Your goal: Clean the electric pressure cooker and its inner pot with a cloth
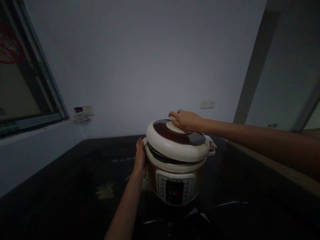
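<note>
An upright, rounded white-and-brown electric cooker (pixel 176 178) is set on the black surface (pixel 75 186); its round, white-rimmed, dark-brown lid (pixel 178 143) is poised over it, a dark gap being left between rims.

Both arms bare, reaching forward, hands well apart. Left forearm (pixel 127 205) enters at bottom edge, slants up and rightward; wrist (pixel 138 175) fairly straight. Left hand (pixel 140 156) upright, fingertips pointing up and away, palm turned inward; finger closure hard to tell. Right forearm (pixel 246 135) comes in from right edge, rising gently leftward across view. Right hand (pixel 185 120) higher than left, back upward, wrist (pixel 202 124) near level. Right fingers (pixel 173 114) bent, curled downward in grip, pointing left.
</note>
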`<action>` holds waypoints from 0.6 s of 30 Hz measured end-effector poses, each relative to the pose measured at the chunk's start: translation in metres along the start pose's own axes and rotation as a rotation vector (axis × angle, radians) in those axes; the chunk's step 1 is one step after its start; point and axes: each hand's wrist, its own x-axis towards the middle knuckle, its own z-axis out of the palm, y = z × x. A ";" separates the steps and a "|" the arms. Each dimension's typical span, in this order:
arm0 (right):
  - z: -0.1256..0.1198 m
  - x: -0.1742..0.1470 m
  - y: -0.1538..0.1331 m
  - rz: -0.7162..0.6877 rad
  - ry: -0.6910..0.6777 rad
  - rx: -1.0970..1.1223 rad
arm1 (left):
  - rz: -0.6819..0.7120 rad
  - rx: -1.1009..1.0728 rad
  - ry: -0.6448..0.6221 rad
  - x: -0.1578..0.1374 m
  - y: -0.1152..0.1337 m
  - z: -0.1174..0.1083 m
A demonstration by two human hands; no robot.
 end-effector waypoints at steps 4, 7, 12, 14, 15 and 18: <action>0.005 -0.001 -0.008 -0.029 -0.022 -0.047 | 0.016 -0.055 0.039 0.001 -0.003 0.000; 0.006 -0.002 -0.011 -0.038 -0.026 -0.076 | 0.018 -0.085 0.055 0.000 -0.002 0.001; 0.009 -0.001 -0.015 -0.041 -0.037 -0.116 | 0.006 -0.104 0.081 -0.003 0.003 0.004; 0.012 0.001 -0.017 -0.042 -0.042 -0.129 | 0.001 -0.105 0.086 -0.004 0.004 0.005; 0.014 0.001 -0.018 -0.044 -0.045 -0.135 | 0.001 -0.105 0.088 -0.004 0.004 0.005; 0.018 0.003 -0.021 -0.052 -0.052 -0.147 | 0.004 -0.099 0.089 -0.004 0.005 0.005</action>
